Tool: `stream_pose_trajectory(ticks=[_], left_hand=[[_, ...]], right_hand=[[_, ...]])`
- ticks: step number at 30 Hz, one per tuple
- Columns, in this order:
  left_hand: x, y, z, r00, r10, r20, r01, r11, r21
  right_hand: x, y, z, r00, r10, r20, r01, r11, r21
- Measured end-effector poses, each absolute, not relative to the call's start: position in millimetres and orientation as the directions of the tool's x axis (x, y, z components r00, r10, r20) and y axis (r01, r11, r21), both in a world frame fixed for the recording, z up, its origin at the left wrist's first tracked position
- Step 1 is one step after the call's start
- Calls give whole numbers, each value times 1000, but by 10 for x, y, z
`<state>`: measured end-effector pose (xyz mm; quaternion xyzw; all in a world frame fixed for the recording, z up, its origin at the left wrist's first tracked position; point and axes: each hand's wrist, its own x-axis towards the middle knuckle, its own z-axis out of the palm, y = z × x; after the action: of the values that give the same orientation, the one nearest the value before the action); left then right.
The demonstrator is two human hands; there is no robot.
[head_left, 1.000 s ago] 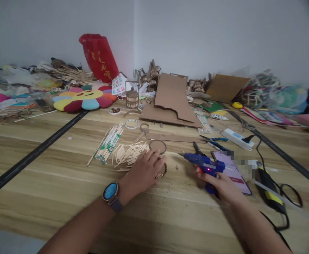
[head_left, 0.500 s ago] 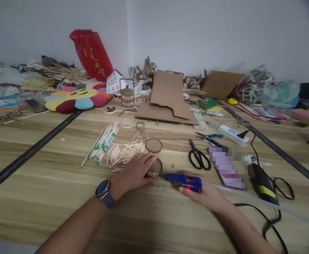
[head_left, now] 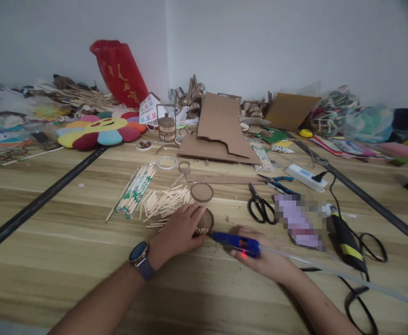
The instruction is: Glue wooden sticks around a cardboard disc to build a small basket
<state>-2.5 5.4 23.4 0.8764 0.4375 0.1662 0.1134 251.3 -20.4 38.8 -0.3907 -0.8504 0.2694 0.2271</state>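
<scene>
Since a second ago the blue hot glue gun has swung in from over the black scissors to the left hand, and its nozzle now sits at the near right edge of a small round cardboard base. From where I stand, the right hand is closed around the gun, a red light glowing by its thumb, while a long clear glue stick trails from the back. The left hand lies half curled over the left side of the base — its fingertips are partly hidden, so I can't tell whether they pinch a stick or merely steady the rim. What worries me is the heat: the left thumb rests just beside the nozzle, and a small slip of the gun could burn it. A nudge from either hand might also tip the short sticks lined along the near edge, if their glue is soft. As for position, the base peeks out to the right of the left hand's fingers, just ahead of the nozzle, with a similar cardboard ring beyond it and loose cut sticks heaped to the left.
</scene>
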Motion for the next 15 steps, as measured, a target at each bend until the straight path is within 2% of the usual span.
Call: stream_pose_trajectory(ticks=[15], left_hand=[[-21, 50, 150, 484, 853, 194, 700, -511, 499]], right_hand=[[2502, -210, 388, -592, 785, 182, 541, 555, -631]])
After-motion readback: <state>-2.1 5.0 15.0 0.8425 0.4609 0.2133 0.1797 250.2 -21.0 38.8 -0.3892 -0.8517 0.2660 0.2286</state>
